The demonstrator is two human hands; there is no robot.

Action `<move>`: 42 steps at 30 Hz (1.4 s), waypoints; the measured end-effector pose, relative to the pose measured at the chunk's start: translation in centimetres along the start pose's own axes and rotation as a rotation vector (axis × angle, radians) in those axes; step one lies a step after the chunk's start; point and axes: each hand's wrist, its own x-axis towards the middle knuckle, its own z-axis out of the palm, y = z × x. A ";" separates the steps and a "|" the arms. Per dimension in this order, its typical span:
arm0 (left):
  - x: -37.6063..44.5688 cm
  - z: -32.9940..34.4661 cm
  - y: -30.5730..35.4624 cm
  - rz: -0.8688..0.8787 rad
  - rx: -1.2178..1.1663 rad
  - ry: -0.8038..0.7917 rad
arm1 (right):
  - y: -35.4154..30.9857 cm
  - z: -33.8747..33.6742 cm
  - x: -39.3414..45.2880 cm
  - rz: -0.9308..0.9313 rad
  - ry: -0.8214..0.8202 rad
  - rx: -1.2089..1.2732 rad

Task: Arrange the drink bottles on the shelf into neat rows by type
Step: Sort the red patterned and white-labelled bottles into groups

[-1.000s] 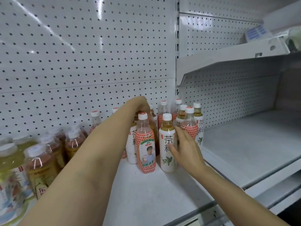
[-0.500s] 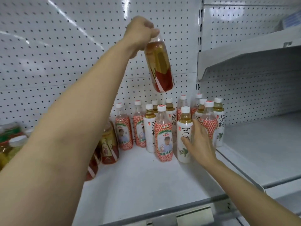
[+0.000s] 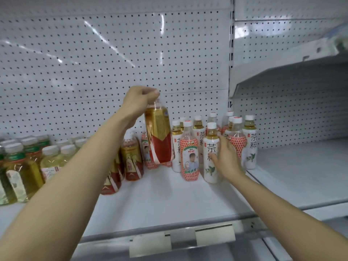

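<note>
A: How many bottles stand in the cluster at three o'clock of the raised one?

B: I count about five white-label tea bottles (image 3: 212, 155), the nearest at the front, and roughly four with the red honeycomb label (image 3: 189, 157); some at the back are half hidden, so the count is not exact. At nine o'clock of the raised one, at least two gold-and-red bottles (image 3: 131, 157) show on the shelf (image 3: 169, 200), the rest of them behind the forearm. Farther toward nine o'clock a blurred group of green tea bottles (image 3: 20, 172) stands, too smeared to count.

A: And the left hand?

B: The left hand (image 3: 138, 102) is up in front of the pegboard (image 3: 113, 53), fingers clenched round the cap end of one gold-and-red bottle in the air (image 3: 159, 138). That bottle hangs nearly upright, its base clear of the shelf, in front of the honeycomb bottles at the back.

A: The right?

B: The right hand (image 3: 225, 159) reaches in from five o'clock, fingers straight and spread, pressed flat on the side of the front white-label bottle. It grasps nothing.
</note>
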 end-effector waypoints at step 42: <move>-12.0 3.9 -19.1 -0.441 0.589 0.412 | 1.0 3.8 -2.1 0.235 0.050 0.031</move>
